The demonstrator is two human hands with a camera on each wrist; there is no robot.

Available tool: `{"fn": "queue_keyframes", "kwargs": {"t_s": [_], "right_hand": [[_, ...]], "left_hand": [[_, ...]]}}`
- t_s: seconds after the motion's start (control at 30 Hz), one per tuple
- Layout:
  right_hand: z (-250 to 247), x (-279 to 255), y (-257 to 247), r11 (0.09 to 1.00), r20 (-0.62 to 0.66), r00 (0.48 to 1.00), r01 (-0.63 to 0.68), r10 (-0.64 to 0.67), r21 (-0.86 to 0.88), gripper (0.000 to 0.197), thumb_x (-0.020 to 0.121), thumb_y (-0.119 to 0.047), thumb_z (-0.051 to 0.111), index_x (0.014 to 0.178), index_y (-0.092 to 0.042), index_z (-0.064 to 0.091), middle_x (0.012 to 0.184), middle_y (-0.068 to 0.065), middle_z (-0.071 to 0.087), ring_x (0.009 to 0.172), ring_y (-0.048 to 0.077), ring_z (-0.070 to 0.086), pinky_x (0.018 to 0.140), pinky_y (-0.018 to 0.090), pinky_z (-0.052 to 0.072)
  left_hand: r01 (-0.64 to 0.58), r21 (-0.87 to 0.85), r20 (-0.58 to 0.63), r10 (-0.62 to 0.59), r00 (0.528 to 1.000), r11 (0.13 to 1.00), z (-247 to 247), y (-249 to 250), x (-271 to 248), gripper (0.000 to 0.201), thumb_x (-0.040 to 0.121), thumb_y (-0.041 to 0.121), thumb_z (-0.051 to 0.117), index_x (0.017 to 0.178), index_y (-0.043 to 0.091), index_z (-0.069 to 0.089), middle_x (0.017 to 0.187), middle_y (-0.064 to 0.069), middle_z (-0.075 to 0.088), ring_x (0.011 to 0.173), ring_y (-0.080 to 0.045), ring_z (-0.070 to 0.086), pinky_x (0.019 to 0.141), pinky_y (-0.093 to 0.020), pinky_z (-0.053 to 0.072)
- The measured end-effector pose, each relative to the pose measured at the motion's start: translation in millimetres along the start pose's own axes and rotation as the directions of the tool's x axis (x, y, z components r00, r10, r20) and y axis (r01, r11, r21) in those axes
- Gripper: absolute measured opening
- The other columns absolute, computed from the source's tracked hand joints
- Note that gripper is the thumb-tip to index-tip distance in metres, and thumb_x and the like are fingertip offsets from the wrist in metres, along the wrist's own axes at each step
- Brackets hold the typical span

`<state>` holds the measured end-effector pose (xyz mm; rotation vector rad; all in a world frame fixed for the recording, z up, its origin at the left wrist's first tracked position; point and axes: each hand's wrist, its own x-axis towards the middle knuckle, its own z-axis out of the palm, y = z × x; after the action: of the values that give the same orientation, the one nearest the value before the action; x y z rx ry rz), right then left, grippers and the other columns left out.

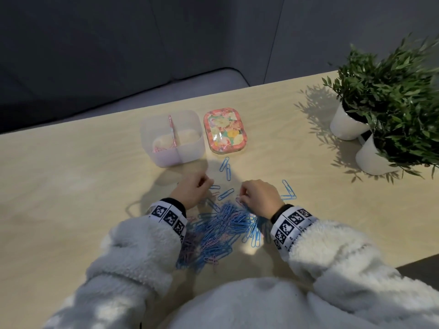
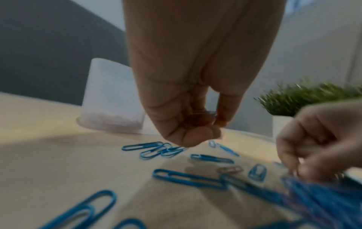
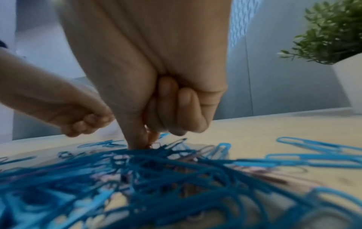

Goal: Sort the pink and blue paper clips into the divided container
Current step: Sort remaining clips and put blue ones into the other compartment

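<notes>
left hand point(image 2: 188, 120): clips, apparently pink, were held in curled fingers | right hand point(image 3: 156, 108): fingertips were pinched into clip pile point(image 1: 221, 229), catch unclear | divided container point(image 1: 190, 148): pink clips were held in left compartment

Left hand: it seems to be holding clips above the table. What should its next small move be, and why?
Probably carry the left hand to the divided container and drop its clips in the left compartment. Its curled fingers hold what look like pink clips, though blur makes the colour uncertain. Pink clips already lie in that compartment, and the right hand is picking at the pile.
</notes>
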<state>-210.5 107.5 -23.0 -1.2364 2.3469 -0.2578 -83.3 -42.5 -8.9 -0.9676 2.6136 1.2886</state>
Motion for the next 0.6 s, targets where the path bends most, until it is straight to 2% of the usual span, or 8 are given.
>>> {"fn": "queue_keyframes", "kwargs": {"t_s": [0.1, 0.2, 0.27, 0.33, 0.37, 0.43, 0.53, 0.6], "right_hand": [[-5, 3, 14, 0.995, 0.006, 0.999, -0.049, 0.048, 0.091, 0.013, 0.086, -0.019, 0.053, 0.074, -0.018, 0.057, 0.086, 0.008, 0.067, 0.083, 0.031, 0.061, 0.064, 0.031, 0.04], [-14, 2, 27, 0.916, -0.08, 0.989, -0.085, 0.126, 0.393, 0.025, 0.083, -0.014, 0.053, 0.06, -0.023, 0.051, 0.071, 0.003, 0.063, 0.07, 0.021, 0.057, 0.068, 0.033, 0.046], [-22, -1, 35, 0.746, -0.088, 0.971, -0.11, 0.221, 0.657, 0.03, 0.084, -0.004, 0.055, 0.061, -0.023, 0.051, 0.064, 0.004, 0.057, 0.058, 0.017, 0.05, 0.057, 0.029, 0.043], [-29, -9, 41, 0.456, 0.015, 0.958, -0.15, 0.286, 0.877, 0.027, 0.087, 0.004, 0.052, 0.066, -0.013, 0.054, 0.058, 0.008, 0.055, 0.041, 0.012, 0.045, 0.042, 0.02, 0.035], [-32, -14, 45, 0.317, 0.053, 0.954, -0.149, 0.294, 0.937, 0.025, 0.088, 0.006, 0.05, 0.069, -0.01, 0.055, 0.056, 0.009, 0.057, 0.037, 0.01, 0.045, 0.037, 0.017, 0.034], [-36, -20, 52, 0.158, 0.081, 0.945, -0.137, 0.318, 0.978, 0.023, 0.089, 0.009, 0.045, 0.076, -0.007, 0.056, 0.055, 0.007, 0.06, 0.036, 0.008, 0.049, 0.036, 0.015, 0.038], [-32, -22, 57, 0.131, 0.131, 0.925, -0.188, 0.356, 0.973, 0.026, 0.088, 0.007, 0.036, 0.078, -0.005, 0.058, 0.059, 0.008, 0.048, 0.037, 0.01, 0.045, 0.034, 0.017, 0.032], [-24, -18, 51, 0.282, 0.163, 0.931, -0.261, 0.328, 0.923, 0.023, 0.088, -0.006, 0.042, 0.073, -0.007, 0.059, 0.057, 0.005, 0.042, 0.039, 0.01, 0.037, 0.037, 0.017, 0.027]], "left_hand": [[-0.07, 0.263, -0.002, 0.073, 0.997, 0.962, 11, -3, 4, 0.024, 0.097, 0.015, 0.039, 0.098, 0.002, 0.059, 0.1, -0.013, 0.062, 0.094, -0.03, 0.056, 0.078, -0.034, 0.04], [-0.068, 0.321, -0.023, 0.08, 0.997, 0.945, 22, -4, 7, 0.021, 0.095, 0.02, 0.045, 0.101, 0.004, 0.055, 0.106, -0.015, 0.06, 0.099, -0.031, 0.055, 0.083, -0.04, 0.043], [-0.039, 0.323, -0.034, 0.053, 0.998, 0.946, 27, -4, 6, 0.022, 0.091, 0.023, 0.053, 0.104, 0.005, 0.053, 0.107, -0.013, 0.058, 0.101, -0.029, 0.053, 0.085, -0.04, 0.044], [-0.041, 0.331, -0.044, 0.059, 0.997, 0.943, 29, -4, 4, 0.022, 0.089, 0.02, 0.055, 0.105, 0.005, 0.051, 0.108, -0.014, 0.058, 0.101, -0.03, 0.053, 0.085, -0.041, 0.044], [-0.051, 0.332, -0.061, 0.076, 0.995, 0.942, 29, -5, 4, 0.021, 0.09, 0.018, 0.053, 0.105, 0.005, 0.05, 0.108, -0.014, 0.058, 0.1, -0.03, 0.053, 0.083, -0.04, 0.043], [-0.061, 0.326, -0.107, 0.101, 0.989, 0.943, 27, -7, 2, 0.018, 0.09, 0.016, 0.053, 0.104, 0.005, 0.049, 0.106, -0.014, 0.058, 0.096, -0.03, 0.054, 0.079, -0.037, 0.041], [-0.048, 0.329, -0.117, 0.091, 0.989, 0.943, 25, -9, 1, 0.019, 0.09, 0.02, 0.054, 0.101, 0.005, 0.052, 0.106, -0.012, 0.057, 0.097, -0.028, 0.054, 0.08, -0.035, 0.041], [-0.038, 0.348, -0.101, 0.078, 0.992, 0.937, 25, -8, 2, 0.018, 0.091, 0.022, 0.054, 0.099, 0.006, 0.055, 0.107, -0.012, 0.057, 0.099, -0.027, 0.054, 0.081, -0.034, 0.041]]}}
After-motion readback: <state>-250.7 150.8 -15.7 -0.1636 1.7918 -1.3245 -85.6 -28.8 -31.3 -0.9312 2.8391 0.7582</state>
